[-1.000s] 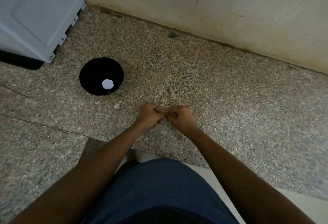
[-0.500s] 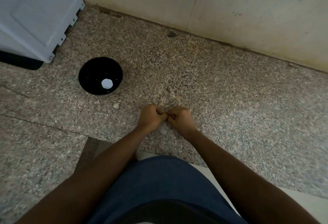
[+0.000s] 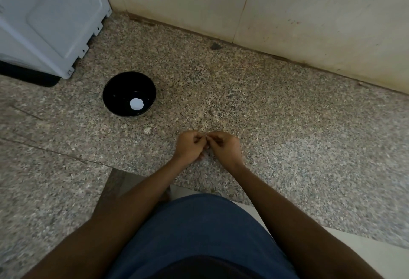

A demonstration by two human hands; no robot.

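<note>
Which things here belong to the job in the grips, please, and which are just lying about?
In the job: left grip, right grip, the tiny pale bit pinched between them (too small to identify), and probably the bowl holding a white disc.
Lying about: white appliance, pale scrap beside the bowl, dark chip by the wall.

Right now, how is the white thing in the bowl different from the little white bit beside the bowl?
The white round piece lies inside the black bowl; the pale scrap lies on the speckled stone outside it. The piece is bigger, round and bright; the scrap is smaller, ragged and duller. Both are pale.
</note>
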